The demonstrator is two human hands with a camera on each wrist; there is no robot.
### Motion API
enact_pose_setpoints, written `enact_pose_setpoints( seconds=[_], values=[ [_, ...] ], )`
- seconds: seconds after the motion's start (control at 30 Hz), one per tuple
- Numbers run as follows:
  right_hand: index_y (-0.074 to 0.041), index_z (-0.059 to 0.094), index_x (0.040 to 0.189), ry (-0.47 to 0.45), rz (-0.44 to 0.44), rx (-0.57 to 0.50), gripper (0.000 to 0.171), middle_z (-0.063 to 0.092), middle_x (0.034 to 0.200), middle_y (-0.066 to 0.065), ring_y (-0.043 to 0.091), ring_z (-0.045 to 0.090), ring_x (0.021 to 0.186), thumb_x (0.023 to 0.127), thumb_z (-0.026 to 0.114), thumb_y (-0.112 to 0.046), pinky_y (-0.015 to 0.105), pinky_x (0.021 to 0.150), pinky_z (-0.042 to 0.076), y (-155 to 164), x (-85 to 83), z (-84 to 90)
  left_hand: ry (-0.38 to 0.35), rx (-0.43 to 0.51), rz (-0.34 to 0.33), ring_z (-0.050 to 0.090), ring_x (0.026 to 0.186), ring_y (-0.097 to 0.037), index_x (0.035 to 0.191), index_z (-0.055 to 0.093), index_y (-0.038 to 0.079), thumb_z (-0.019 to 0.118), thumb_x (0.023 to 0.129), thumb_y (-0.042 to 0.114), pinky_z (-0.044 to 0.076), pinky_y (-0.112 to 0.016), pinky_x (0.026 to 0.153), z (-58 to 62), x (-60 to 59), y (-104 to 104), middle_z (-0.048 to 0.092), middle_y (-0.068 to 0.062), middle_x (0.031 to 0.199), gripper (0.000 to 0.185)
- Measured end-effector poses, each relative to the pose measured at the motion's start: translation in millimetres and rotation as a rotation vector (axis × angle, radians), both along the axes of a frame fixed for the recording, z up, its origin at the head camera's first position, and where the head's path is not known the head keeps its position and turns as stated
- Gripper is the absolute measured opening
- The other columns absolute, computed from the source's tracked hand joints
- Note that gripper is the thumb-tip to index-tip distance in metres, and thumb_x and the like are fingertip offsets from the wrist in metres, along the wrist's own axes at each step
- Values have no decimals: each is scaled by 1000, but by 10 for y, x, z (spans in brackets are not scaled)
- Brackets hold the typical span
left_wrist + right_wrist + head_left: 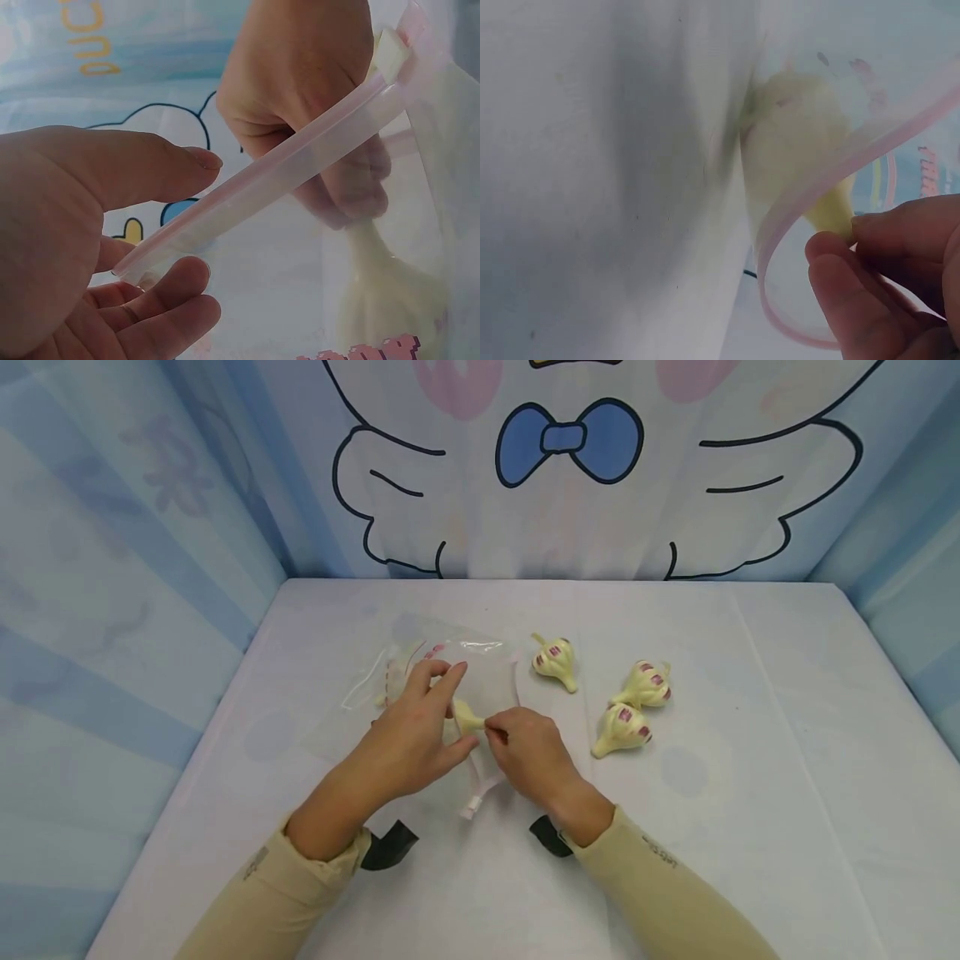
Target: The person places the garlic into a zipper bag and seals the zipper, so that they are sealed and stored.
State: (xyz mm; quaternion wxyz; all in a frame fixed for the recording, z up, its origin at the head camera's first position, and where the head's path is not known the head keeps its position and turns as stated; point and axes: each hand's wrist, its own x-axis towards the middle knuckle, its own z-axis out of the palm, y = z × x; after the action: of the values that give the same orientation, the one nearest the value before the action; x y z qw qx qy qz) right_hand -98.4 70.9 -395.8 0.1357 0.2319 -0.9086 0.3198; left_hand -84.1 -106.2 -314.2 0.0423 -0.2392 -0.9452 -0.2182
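I have the clear bag (pixel 487 672) lying on the white table (pixel 750 827), and I take every place from it. At its mouth, the right hand (pixel 531 756) pinches a pale yellow garlic bulb (pixel 467 718) by the stem, thumb and fingertips closed together on it. Through the film in my left wrist view, those fingertips show past the pink rim (pixel 262 184), with the round body of the bulb deeper inside the bag and the stem towards the opening. The left hand (pixel 416 739) is over the near left part of the bag, loosely spread; I see the rim's end lying among its fingers while the thumb stands off, and I cannot tell how firmly they bear on it. A white zip slider (pixel 471 807) sits at the end of the rim on the bag's near side. Just right of the bag I count one garlic bulb with purple marks (pixel 553 662); farther right of it are two more, an upper bulb (pixel 649 683) and a lower bulb (pixel 622 729), touching each other. Beyond the bag hangs a printed curtain (pixel 570 527) with a blue bow tie (pixel 564 437) on it.
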Motion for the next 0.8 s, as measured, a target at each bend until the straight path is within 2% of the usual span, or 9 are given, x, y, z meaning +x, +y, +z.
enact_pose_setpoints(
  seconds=[0.27, 0.57, 0.8],
  values=[
    [5, 73, 105, -147, 31, 11, 17, 72, 104, 15, 29, 67, 101, 89, 68, 2, 43, 89, 53, -23, -15, 22, -8, 6, -3, 59, 85, -14, 148, 42, -5, 85, 81, 21, 50, -22, 62, -4, -4, 9, 41, -20, 138, 84],
    [7, 68, 120, -235, 122, 24, 29, 67, 122, 18, 30, 63, 117, 91, 66, 0, 44, 97, 49, -26, -19, 30, 18, 28, -39, 61, 90, -16, 146, 42, -7, 85, 81, 18, 53, -26, 66, -18, -5, -12, 42, -20, 135, 82],
    [5, 64, 130, -326, 165, 22, 36, 63, 132, 15, 27, 57, 125, 95, 61, -3, 44, 103, 44, -62, -53, 6, 12, 46, -49, 59, 86, -15, 146, 43, -6, 86, 80, 17, 51, -26, 67, -34, -3, -10, 42, -17, 134, 83]
  ],
)
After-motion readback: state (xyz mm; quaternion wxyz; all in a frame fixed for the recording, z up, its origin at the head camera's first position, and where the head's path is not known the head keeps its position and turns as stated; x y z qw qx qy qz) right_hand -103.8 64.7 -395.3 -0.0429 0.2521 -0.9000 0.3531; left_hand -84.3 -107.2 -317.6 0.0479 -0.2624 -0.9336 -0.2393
